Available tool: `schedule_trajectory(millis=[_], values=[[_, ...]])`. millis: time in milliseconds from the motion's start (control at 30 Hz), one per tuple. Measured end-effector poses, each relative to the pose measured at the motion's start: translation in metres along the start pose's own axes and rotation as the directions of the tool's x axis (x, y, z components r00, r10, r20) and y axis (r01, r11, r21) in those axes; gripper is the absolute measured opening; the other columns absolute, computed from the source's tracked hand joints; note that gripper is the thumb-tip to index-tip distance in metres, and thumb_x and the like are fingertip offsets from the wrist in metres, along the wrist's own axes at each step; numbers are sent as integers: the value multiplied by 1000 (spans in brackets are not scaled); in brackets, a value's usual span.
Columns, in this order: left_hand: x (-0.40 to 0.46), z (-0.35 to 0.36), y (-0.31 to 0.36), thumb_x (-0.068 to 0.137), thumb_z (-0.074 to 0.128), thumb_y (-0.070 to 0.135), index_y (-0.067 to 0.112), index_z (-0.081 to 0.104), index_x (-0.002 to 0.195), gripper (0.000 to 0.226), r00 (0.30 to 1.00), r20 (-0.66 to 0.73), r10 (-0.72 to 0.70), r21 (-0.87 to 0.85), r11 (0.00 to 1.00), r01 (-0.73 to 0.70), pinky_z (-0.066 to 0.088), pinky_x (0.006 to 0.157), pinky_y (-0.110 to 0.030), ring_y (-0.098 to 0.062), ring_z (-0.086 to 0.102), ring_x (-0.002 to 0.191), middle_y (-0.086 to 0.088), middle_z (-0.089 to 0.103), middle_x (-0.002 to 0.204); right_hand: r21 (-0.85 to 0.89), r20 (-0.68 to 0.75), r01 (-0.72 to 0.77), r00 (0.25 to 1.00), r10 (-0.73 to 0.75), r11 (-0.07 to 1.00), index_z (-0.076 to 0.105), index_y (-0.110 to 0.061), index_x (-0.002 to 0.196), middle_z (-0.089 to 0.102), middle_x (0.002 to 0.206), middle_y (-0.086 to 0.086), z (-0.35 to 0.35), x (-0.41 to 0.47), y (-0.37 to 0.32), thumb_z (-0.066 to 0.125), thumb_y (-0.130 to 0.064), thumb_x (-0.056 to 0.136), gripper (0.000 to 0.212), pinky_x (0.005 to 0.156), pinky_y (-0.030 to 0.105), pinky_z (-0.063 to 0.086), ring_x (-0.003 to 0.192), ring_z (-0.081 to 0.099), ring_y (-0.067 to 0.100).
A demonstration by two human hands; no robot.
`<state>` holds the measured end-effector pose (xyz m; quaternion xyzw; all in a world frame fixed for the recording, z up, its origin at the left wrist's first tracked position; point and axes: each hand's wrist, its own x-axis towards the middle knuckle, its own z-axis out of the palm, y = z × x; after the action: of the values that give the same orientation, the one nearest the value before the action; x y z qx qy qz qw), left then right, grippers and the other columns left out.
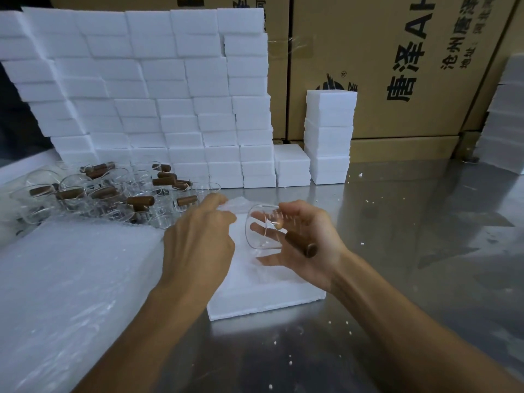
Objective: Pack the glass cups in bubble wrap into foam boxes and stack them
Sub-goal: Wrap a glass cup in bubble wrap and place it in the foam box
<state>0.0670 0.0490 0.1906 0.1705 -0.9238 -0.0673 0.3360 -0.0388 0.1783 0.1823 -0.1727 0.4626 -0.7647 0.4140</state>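
The glass cup (265,226) lies on its side in the right hand (306,239), its mouth turned toward the left hand and its brown wooden handle (302,245) pointing down toward the near edge of the bench. Held this way, just over the open foam box (272,296), it is ready, I judge, to be laid onto a wrap sheet and rolled before it goes in. The right hand is loosely cupped, fingers curled part way round the far wall of the glass and the thumb near the handle, holding it lightly rather than tightly. The left hand (198,245) is above the far left corner of the box with its fingers bent, pinching a small piece of bubble wrap (236,204) at its fingertips; how tight that pinch is I cannot tell. The box sits near the middle of the steel bench (397,279), its left side just beside a thick pile of bubble wrap sheets (71,279) that reaches the near left edge, within easy reach of the left hand. Behind that pile, toward the far left, bare cups with wooden handles (113,194) lie crowded together awaiting wrapping. Along the far edge stands a wall of stacked foam boxes (156,95), with a short stack (329,137) to its right, against cardboard cartons (397,66).
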Motion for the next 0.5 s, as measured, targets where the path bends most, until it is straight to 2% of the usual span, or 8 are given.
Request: schedule_trajectory(millis=[67, 133, 233, 300, 367, 433, 500], values=[[-1, -2, 3, 85, 61, -3, 8, 75, 110, 31, 999, -38, -34, 2, 999, 34, 54, 73, -43, -34, 68, 96, -5, 66, 129, -42, -21, 5, 1000, -6, 999, 60, -9, 95, 69, 113, 7, -1, 2, 2, 45, -23, 92, 21, 81, 52, 47, 129, 54, 30], [-1, -3, 5, 84, 65, -2, 7, 72, 116, 34, 997, -80, -23, -16, 1000, 21, 56, 77, -44, -35, 69, 97, -7, 67, 128, -81, -29, 8, 1000, -10, 997, 61, -8, 96, 63, 109, 9, 0, 3, 3, 44, -23, 92, 23, 80, 50, 50, 116, 58, 29], [-1, -5, 8, 78, 62, -13, 15, 58, 138, 66, 999, -22, 27, -89, 996, -29, 53, 91, -44, -33, 65, 111, -3, 60, 139, -142, -38, 47, 998, -53, 989, 64, -10, 94, 62, 105, 5, 1, 6, 5, 47, -23, 94, 21, 92, 54, 52, 108, 55, 19], [-2, -7, 11, 79, 60, -12, 27, 40, 150, 83, 1000, 22, 21, -160, 987, -17, 48, 100, -40, -26, 57, 125, 8, 45, 152, -208, -45, 97, 993, -109, 973, 68, -15, 87, 69, 100, -3, 0, 6, 5, 50, -25, 97, 23, 101, 53, 50, 113, 58, 18], [-4, -7, 14, 80, 60, -11, 36, 23, 155, 95, 995, 90, 43, -188, 982, -26, 44, 104, -36, -21, 49, 134, 18, 26, 160, -264, -38, 121, 990, -135, 957, 76, -18, 88, 71, 106, -7, -1, 6, 4, 51, -30, 100, 30, 97, 44, 51, 117, 57, 20], [-5, -6, 16, 82, 60, -9, 41, 11, 156, 102, 983, 165, 85, -203, 978, -50, 45, 105, -37, -21, 51, 132, 26, 9, 162, -233, -34, 133, 989, -144, 963, 77, -20, 101, 68, 117, -9, 0, 7, 4, 50, -31, 102, 29, 90, 34, 54, 116, 56, 21], [-6, -6, 18, 83, 57, -9, 42, 4, 156, 103, 970, 214, 117, -202, 977, -73, 52, 94, -38, -20, 59, 118, 32, -5, 160, -160, -37, 153, 986, -161, 975, 72, -20, 115, 63, 129, -7, 0, 9, 4, 47, -28, 105, 28, 93, 32, 53, 117, 57, 21]])
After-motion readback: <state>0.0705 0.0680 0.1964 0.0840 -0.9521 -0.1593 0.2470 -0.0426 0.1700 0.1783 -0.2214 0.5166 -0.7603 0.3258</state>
